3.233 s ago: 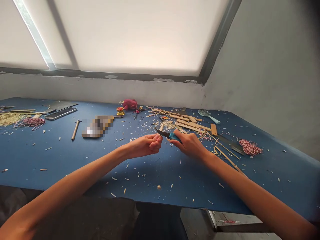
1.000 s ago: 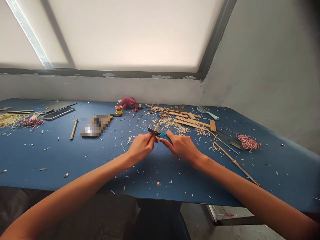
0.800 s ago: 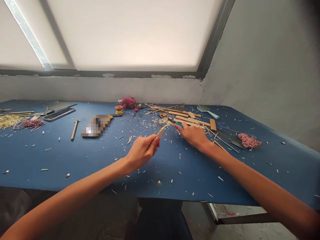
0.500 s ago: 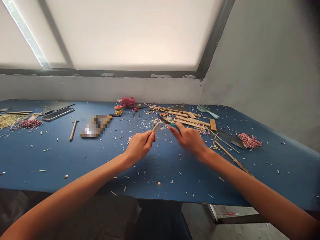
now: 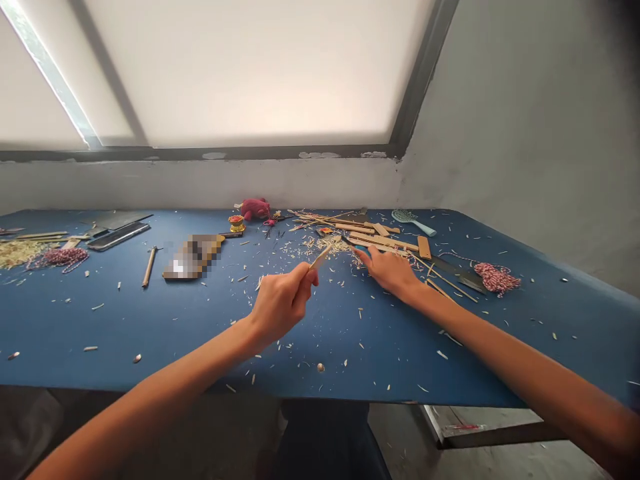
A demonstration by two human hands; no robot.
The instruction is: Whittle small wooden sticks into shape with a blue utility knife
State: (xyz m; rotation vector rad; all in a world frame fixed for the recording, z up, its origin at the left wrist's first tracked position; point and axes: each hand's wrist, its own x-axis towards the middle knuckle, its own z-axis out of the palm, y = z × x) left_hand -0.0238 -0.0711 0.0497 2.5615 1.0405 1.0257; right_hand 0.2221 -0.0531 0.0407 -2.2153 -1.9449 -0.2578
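Closed around a short pale wooden stick [image 5: 321, 256], my left hand [image 5: 280, 303] is raised over the middle of the table; the stick points away and to the right. My right hand [image 5: 393, 270] grips a knife by its teal handle [image 5: 363, 250], close to the wooden strips. Its dark blade is partly lost among the shavings and wood behind it. Blade and stick are apart. A heap of pale wood shavings [image 5: 335, 243] lies just beyond the stick.
Flat wooden strips [image 5: 383, 245], a red-and-white string bundle [image 5: 497, 279] and a green brush [image 5: 413, 221] lie to the right. Leftward are a hammer-like tool [image 5: 149, 268], a phone [image 5: 120, 236] and more string [image 5: 63, 258]. A red plush toy [image 5: 255, 209] sits at the back.
My right hand has moved the knife away from the stick, to the right and down towards the tabletop. My left hand still holds the stick, its tip now turned further right.
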